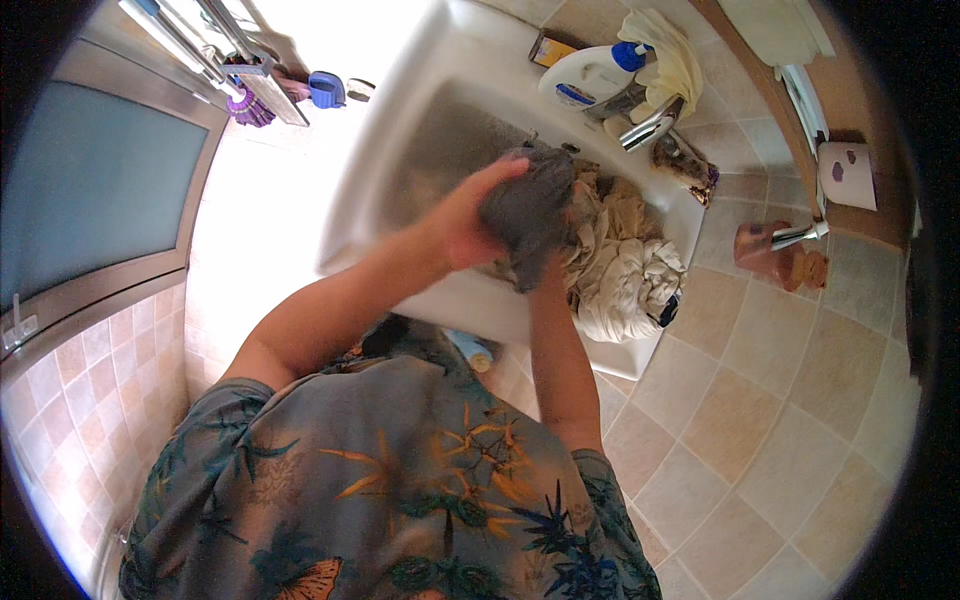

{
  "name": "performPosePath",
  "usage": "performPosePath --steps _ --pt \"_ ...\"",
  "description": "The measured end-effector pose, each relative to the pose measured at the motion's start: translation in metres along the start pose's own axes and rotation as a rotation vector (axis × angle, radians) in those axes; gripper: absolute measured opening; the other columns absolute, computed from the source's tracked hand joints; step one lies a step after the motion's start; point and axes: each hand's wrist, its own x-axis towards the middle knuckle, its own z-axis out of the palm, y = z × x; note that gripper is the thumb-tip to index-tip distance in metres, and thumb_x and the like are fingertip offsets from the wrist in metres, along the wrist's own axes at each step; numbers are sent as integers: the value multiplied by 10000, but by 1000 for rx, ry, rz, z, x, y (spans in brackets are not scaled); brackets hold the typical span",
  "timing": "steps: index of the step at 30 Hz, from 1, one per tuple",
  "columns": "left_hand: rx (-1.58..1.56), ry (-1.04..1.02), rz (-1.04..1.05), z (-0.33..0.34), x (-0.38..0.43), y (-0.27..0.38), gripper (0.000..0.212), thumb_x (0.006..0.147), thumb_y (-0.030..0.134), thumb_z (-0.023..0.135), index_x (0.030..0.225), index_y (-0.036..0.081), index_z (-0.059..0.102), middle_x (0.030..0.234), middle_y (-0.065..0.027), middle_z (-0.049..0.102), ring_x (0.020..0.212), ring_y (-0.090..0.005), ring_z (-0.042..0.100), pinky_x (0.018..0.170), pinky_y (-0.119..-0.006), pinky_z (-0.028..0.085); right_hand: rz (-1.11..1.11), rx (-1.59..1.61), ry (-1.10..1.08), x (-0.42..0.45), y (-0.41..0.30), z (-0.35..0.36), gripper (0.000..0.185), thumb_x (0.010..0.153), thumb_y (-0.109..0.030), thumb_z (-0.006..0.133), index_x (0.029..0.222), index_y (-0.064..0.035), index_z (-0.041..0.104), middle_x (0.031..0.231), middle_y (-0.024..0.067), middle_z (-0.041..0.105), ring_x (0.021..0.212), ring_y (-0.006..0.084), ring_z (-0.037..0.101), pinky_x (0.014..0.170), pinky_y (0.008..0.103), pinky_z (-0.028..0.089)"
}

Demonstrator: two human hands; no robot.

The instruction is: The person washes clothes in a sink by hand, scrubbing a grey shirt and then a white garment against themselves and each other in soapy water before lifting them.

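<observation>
My left hand grips one side of a bunched dark grey cloth, its thumb lying across the top. On the other side my right hand holds the same cloth, with most of its fingers hidden behind the fabric. Both hands are above a white sink. Murky greyish water is in the basin below. Crumpled cream-coloured laundry is heaped along the right side of the sink, close to my right hand.
A white bottle with a blue cap, a yellowish rubber glove and a chrome faucet are at the sink's back edge. Mop and broom handles lean at upper left near a frosted-glass door. Tiles cover the right side.
</observation>
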Motion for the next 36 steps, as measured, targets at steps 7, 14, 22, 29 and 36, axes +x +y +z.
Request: performPosePath --steps 7,14,22,29,36 --pt "-71 -190 -120 -23 -2 -20 398 829 263 547 1143 27 487 1091 -119 569 985 -217 556 928 -340 393 -100 -172 42 14 -20 -5 440 846 -431 428 1113 -91 505 1085 89 545 1010 241 503 890 382 403" --pt "354 103 -206 -37 -6 -2 479 772 360 625 1106 34 514 1023 -85 599 887 -175 586 808 -304 461 89 -421 323 18 -40 89 247 754 -236 613 890 -31 600 794 67 622 702 199 595 663 311 489" --pt "1928 72 -30 -18 20 5 411 709 315 655 947 -11 576 926 -136 616 795 -243 605 694 -336 487 134 -1261 215 53 -68 33 349 639 -195 622 956 -49 620 884 95 621 818 219 579 791 322 439" --pt "2674 -96 74 -20 22 -8 197 737 209 580 809 28 612 828 -149 622 795 -282 612 640 -379 509 -273 -2121 87 55 -58 25 358 524 -164 670 823 26 619 840 219 609 754 382 588 712 421 465" --pt "2961 -440 97 -30 23 -15 64 699 105 591 714 76 646 772 -105 636 720 -234 631 517 -354 526 -249 -2396 -9 42 -35 11 258 577 -152 594 782 -2 635 799 210 606 775 384 578 722 433 470"
